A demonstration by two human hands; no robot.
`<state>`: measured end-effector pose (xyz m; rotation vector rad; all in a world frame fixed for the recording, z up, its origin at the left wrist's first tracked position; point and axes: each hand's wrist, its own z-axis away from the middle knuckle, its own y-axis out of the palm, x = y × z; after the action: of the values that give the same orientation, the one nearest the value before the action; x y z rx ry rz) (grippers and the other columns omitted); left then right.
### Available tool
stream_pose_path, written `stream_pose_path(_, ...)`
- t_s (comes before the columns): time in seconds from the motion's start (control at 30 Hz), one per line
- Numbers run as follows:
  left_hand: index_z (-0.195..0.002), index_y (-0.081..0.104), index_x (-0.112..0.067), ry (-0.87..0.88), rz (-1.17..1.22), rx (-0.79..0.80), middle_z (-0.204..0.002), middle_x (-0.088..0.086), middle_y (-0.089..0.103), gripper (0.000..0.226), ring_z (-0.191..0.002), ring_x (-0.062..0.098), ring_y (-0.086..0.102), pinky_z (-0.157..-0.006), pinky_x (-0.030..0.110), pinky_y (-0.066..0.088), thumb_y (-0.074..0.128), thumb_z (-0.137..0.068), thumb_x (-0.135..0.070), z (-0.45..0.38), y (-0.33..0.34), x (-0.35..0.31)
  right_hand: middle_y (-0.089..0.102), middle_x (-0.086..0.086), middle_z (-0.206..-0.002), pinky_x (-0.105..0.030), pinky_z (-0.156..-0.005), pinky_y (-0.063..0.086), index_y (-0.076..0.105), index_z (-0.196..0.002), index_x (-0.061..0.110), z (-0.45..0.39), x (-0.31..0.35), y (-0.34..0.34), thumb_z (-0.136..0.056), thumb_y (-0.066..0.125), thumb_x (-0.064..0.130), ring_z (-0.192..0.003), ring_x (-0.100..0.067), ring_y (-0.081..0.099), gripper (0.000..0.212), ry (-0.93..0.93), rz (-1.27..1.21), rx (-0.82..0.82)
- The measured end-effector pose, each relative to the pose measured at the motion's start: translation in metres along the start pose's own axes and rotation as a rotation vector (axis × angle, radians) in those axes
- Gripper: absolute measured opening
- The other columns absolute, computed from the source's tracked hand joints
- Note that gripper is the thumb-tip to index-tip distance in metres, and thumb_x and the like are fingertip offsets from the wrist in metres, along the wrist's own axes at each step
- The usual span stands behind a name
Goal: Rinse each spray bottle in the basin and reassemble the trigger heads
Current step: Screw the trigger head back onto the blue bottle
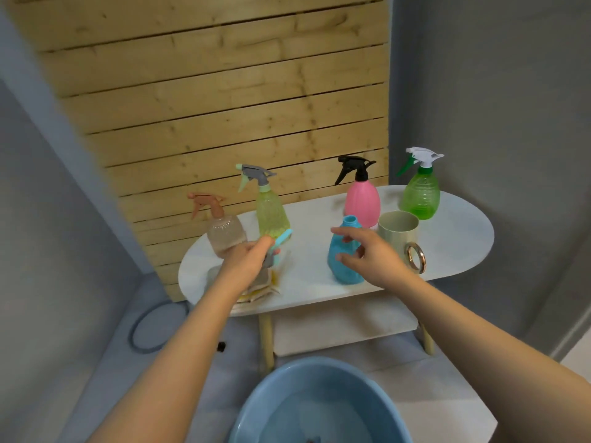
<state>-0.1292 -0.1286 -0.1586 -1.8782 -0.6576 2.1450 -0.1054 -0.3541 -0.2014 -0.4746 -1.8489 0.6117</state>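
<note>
A white oval table point(454, 247) is sitting across the middle of the frame, and a big blue basin point(262, 407) with water in it is waiting at the bottom middle. 5 spray bottles are standing on the table. 4 of them are wearing their trigger heads: a clear brownish bottle point(225, 233) at the left, a yellow-green bottle point(271, 212) next to it, a pink bottle point(362, 199) in the middle and a green bottle point(420, 193) at the right. The blue bottle point(343, 257) in the middle is standing with its top open and no head on. The left hand point(248, 263) is gripping a light blue and grey trigger head point(278, 243) above a folded cloth point(262, 287). The right hand point(372, 255) is reaching with its fingers spread wide, just in front of the blue bottle, maybe touching it. A pale cup point(399, 233) is standing just right of that bottle. It looks like the reassembling step is going on for the blue bottle. Next, the right hand likely needs to be holding the bottle steady while the left is screwing the head onto the neck.
</note>
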Motion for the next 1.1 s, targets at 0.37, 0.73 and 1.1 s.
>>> stream_pose_path(0.37, -0.097, 0.058, -0.002, -0.184, 0.58, 0.05, -0.064, 0.006, 0.058, 0.064, -0.032, 0.01, 0.047, -0.033, 0.012, 0.029, 0.024, -0.096, -0.056, 0.026, -0.052, -0.021, 0.065, 0.002, -0.117, -0.021, -0.092, 0.041, 0.065, -0.119, 0.023, -0.005, 0.032, 0.034, -0.09, 0.061, 0.029, -0.109, -0.012, 0.058, 0.03, -0.051, 0.093, 0.134)
stream_pose_path(0.73, -0.093, 0.056, -0.015, -0.102, 0.754, 0.064, -0.08, 0.005, 0.058, 0.021, -0.06, 0.009, 0.051, -0.051, 0.018, 0.037, 0.05, -0.096, -0.035, -0.003, -0.011, -0.063, 0.066, 0.0, -0.087, -0.021, -0.062, 0.033, 0.07, -0.089, 0.011, -0.025, 0.026, 0.01, -0.087, 0.066, 0.019, -0.073, -0.01, 0.05, 0.009, -0.029, 0.055, -0.32)
stream_pose_path(1.1, -0.08, 0.063, -0.015, 0.148, 0.472, 0.053, -0.067, -0.002, 0.059, 0.035, -0.066, 0.012, 0.055, -0.059, 0.023, 0.045, 0.061, -0.087, -0.05, -0.038, 0.041, -0.116, 0.064, 0.001, -0.087, -0.021, -0.069, 0.031, 0.072, -0.095, 0.008, -0.048, 0.009, 0.004, -0.087, 0.066, 0.018, -0.083, -0.011, 0.048, 0.015, 0.149, -0.066, -0.433)
